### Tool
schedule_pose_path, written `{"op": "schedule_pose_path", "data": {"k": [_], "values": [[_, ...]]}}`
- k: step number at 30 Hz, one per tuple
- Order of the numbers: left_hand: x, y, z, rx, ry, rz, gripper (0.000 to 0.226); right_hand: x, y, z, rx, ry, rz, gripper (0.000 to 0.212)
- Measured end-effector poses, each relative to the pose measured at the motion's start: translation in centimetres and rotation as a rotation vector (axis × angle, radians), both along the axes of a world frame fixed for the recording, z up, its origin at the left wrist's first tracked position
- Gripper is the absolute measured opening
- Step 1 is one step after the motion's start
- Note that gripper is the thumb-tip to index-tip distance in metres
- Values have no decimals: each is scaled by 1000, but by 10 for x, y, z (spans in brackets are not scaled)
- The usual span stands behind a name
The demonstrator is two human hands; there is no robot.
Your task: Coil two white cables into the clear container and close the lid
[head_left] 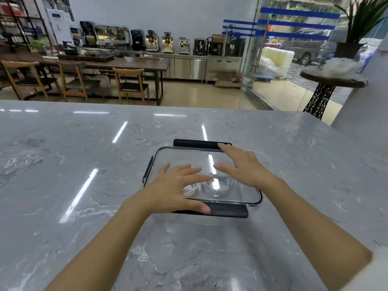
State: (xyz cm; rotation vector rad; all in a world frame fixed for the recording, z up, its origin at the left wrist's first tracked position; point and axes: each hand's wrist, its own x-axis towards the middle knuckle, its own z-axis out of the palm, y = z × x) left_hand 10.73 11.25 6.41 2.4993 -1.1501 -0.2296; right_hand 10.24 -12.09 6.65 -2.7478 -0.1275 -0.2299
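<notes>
Container (260, 198) at the centre of the table (84, 143), lid (180, 159) on, white cables (223, 185) coiled inside toward 6 o'clock. Left hand (174, 185) lies flat on the lid at 7 o'clock, fingers straight and spread, thumb on the near latch (228, 212) at 6 o'clock. Right hand (241, 166), likewise flat and spread, at 3 o'clock, forefinger touching the far latch (195, 143) at 12 o'clock. Hands apart, gripping nothing.

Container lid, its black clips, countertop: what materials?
Lid: clear glossy plastic, probably; cables show through, ceiling light reflects. Clips: matte black, likely plastic or rubber. Countertop: polished grey veined stone look; marble or quartz unclear.
</notes>
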Motion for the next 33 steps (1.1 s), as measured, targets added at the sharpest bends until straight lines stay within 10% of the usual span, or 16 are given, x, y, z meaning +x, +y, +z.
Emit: {"op": "schedule_pose_path", "data": {"k": [15, 29, 33], "values": [[-8, 3, -13, 204, -368, -72, 75, 47, 8, 0, 13, 168, -63, 76], [-9, 1, -11, 143, -326, -25, 70, 38, 7, -2, -71, -26, -9, 69], [-11, 3, 8, 94, -134, -22, 66, 22, 1, 43, 165, -58, -60, 50]]}}
